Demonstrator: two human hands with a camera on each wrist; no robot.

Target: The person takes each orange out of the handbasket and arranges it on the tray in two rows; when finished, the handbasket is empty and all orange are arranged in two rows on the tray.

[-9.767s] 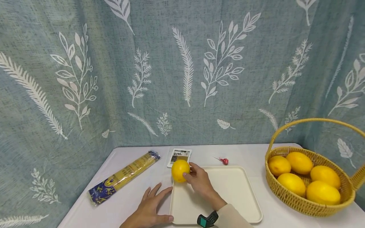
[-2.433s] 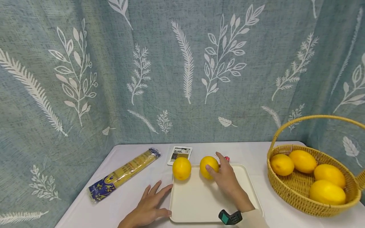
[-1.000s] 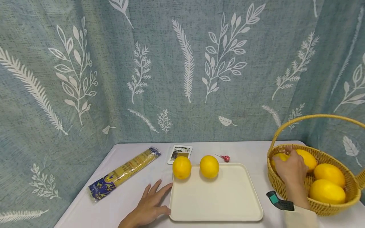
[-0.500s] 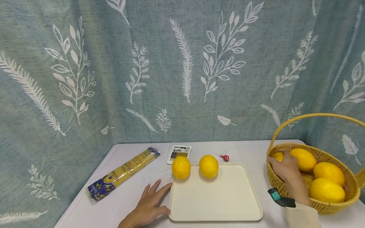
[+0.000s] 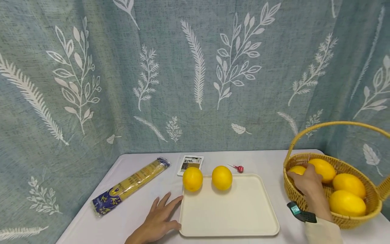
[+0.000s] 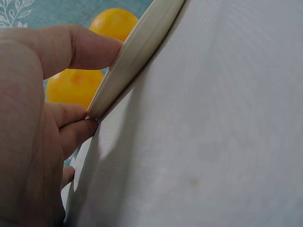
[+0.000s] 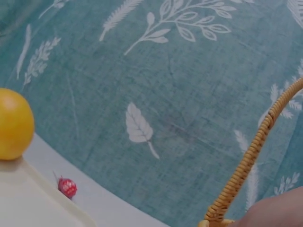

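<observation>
In the head view my right hand (image 5: 309, 183) is inside the wicker basket (image 5: 335, 222) at the right, its thumb and fingers around the leftmost lemon (image 5: 297, 170). Only a hand edge (image 7: 279, 210) shows in the right wrist view. My left hand (image 5: 156, 217) rests at the left side of the cream tray (image 5: 228, 217), fingers extended; its thumb and fingertips touch the rim (image 6: 137, 45). Two lemons sit apart along the tray's far edge, one at the far left corner (image 5: 192, 179) and one to its right (image 5: 222, 178).
More lemons (image 5: 347, 203) lie in the basket, whose tall handle (image 5: 341, 123) arches over it. A red lollipop (image 5: 240, 168) and a small white packet (image 5: 190, 164) lie behind the tray. A spaghetti pack (image 5: 131, 186) lies at left; a curtain (image 5: 189, 74) hangs behind.
My right hand let go of one lemon at the tray's far left corner, then a second beside it. It has since moved right into the basket and around another lemon. My left hand stayed.
</observation>
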